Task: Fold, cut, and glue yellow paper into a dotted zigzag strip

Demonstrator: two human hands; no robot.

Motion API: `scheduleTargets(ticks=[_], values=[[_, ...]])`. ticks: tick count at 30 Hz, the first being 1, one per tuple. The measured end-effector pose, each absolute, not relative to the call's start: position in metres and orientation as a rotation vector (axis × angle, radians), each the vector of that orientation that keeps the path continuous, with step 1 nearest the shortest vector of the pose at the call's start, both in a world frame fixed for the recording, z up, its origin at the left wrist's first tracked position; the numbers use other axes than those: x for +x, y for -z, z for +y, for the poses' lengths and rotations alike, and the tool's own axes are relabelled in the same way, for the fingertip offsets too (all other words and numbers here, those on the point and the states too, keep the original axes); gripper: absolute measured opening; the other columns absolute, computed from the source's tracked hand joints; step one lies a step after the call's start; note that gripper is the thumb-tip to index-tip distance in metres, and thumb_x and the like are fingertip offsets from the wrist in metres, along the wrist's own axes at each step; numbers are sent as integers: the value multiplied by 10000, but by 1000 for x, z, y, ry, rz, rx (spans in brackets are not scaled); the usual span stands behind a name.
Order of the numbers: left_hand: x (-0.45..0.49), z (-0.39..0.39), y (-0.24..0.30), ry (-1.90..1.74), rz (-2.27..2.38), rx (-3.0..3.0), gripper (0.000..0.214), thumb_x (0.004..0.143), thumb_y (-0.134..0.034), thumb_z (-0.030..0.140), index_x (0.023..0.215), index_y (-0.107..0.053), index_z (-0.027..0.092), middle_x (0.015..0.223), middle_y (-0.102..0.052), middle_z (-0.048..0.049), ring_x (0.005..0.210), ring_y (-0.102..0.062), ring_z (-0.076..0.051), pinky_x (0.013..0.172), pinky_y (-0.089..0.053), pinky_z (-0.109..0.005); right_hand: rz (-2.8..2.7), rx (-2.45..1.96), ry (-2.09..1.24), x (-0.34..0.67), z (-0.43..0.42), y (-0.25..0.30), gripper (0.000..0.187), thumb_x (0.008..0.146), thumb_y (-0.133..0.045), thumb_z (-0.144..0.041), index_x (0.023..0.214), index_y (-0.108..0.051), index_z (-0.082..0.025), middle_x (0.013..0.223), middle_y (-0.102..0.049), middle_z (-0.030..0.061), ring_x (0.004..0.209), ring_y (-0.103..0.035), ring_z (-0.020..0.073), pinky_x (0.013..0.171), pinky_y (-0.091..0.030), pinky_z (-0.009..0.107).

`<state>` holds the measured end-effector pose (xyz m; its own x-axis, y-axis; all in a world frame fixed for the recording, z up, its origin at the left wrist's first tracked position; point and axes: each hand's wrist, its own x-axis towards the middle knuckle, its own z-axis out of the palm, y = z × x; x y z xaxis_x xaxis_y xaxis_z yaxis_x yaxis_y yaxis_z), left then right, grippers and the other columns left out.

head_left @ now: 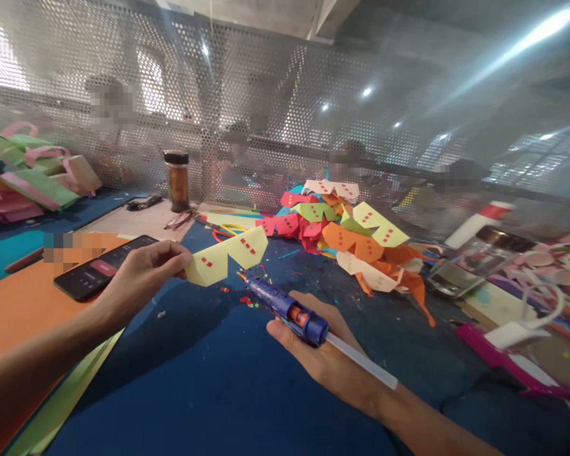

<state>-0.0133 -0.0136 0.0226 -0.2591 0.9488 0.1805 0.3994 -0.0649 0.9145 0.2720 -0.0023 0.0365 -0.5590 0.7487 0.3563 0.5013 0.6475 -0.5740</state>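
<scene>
My left hand (159, 263) pinches the left end of a pale yellow paper cut-out (216, 265), which has a V notch and small red squares on it. In my right hand (313, 342) is a blue hot glue gun (282, 304), its fingers closed around the body and a translucent glue stick (363, 360) poking out of the back. The nozzle points at the cut-out, just below its notch; whether they touch I cannot tell. Small red, yellow and green paper bits (249, 301) lie on the dark blue table beneath the nozzle.
Similar folded paper pieces in several colours (356, 240) are heaped at the back. A phone (99, 269) lies on orange paper (14, 323) at left. A lidded brown jar (177, 183) stands behind. At right are a tipped glass jar (465, 259) and a magenta power strip (513, 364).
</scene>
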Motion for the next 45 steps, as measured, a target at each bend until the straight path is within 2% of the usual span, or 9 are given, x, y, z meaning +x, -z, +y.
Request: scheduleTargets(ticks=[7,13,19,25,29,35,45], values=[[-9,-15,-21,-1267,1659,1440,252,833,-623,439,816,-674,194,807,-686,6,794,-615,-168,721,-450,-257,-2341,-844,-562,273,8,-34,269,896,-592,-287,681,-448,-216,643,-482,-60,572,-464,107,643,-387,309],[-6,-16,-25,-1234,1659,1432,246,854,-619,428,785,-665,197,764,-669,25,775,-610,-152,723,-443,-240,-2387,-811,-548,271,9,-24,288,913,-560,-321,679,-425,-222,656,-523,-39,596,-485,121,631,-395,313],[-6,-14,-20,-1190,1677,1405,307,851,-612,503,800,-643,202,734,-654,16,723,-574,-150,654,-414,-228,-2375,-765,-543,269,9,-16,275,904,-556,-296,683,-407,-225,679,-529,-23,614,-502,127,642,-434,313],[-8,-12,-19,-1221,1691,1429,316,849,-609,519,776,-640,214,745,-651,9,735,-583,-160,660,-428,-224,-2356,-716,-550,270,15,-5,213,893,-590,-322,730,-482,-238,704,-593,2,618,-559,161,637,-489,334],[-9,-9,-21,-1202,1716,1427,310,859,-603,512,772,-647,218,737,-646,10,727,-582,-161,657,-435,-224,-2390,-670,-641,271,24,-7,118,865,-594,-266,780,-515,-247,709,-609,6,618,-586,175,614,-501,331],[-8,-9,-17,-1175,1701,1416,308,882,-580,506,782,-647,222,767,-641,9,749,-593,-158,677,-455,-229,-2392,-649,-634,265,32,-10,251,825,-580,-202,680,-379,-235,672,-544,-7,634,-544,150,614,-453,309],[-4,-18,-15,-1123,1648,1537,279,889,-572,465,818,-640,204,772,-660,1,734,-605,-160,660,-446,-248,-2290,-687,-625,261,17,-7,228,896,-573,-275,717,-437,-240,691,-532,-14,634,-522,156,657,-442,331]])
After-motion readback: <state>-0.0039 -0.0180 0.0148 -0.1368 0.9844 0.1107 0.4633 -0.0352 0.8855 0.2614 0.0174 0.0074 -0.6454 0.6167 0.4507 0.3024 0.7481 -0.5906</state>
